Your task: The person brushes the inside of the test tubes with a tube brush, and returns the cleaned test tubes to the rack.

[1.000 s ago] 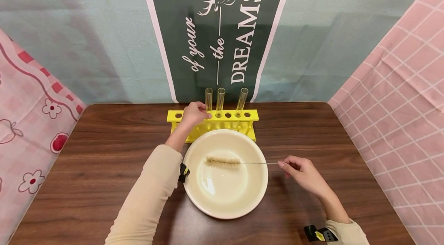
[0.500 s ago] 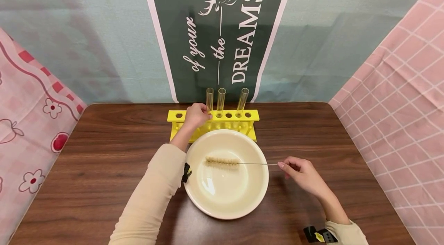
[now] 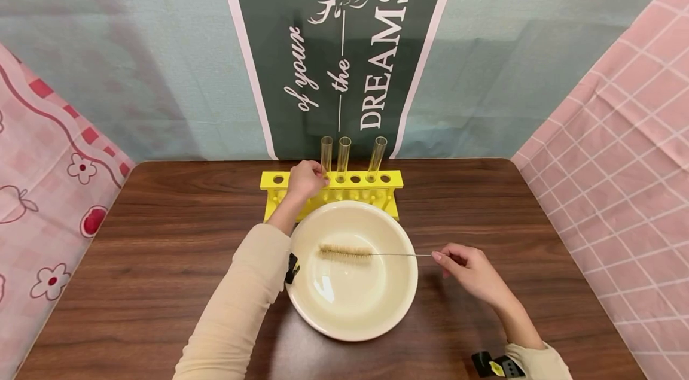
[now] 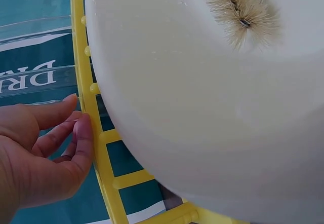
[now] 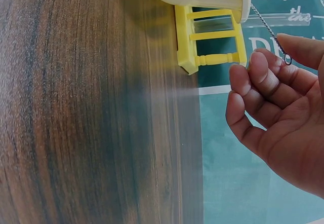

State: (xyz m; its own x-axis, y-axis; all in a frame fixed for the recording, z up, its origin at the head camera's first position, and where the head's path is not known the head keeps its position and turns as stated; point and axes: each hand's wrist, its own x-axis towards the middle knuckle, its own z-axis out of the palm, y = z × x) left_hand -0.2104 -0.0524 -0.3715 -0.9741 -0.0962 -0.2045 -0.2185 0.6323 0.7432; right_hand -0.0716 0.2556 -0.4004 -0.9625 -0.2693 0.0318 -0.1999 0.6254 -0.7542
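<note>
Partner: Head view first. Layout?

Me: Cream bowl mid-worktop, yellow rack just behind it. Leftmost tube, middle tube and right-hand tube all stand in the rack. Bristle end of the brush lies over the bowl's inside. My left hand is at the rack, my right hand out past the bowl's rim.

Partner: Left wrist view. Hold on the glass?

Me: Seems so. Fingers curled, nearly closed, about the leftmost tube close to the rack (clear glass; how firmly, I cannot tell). Bristles well apart from them; contact with the bowl's bottom unclear.

Partner: Right wrist view, and progress?

Me: Thumb and forefinger pinch the looped end of the brush's wire handle; other fingers loosely bent, holding nothing. Early stage, I judge. Done: brush in hand, a tube grasped. Left: no tube is out of the rack, no bristles inside one.
</note>
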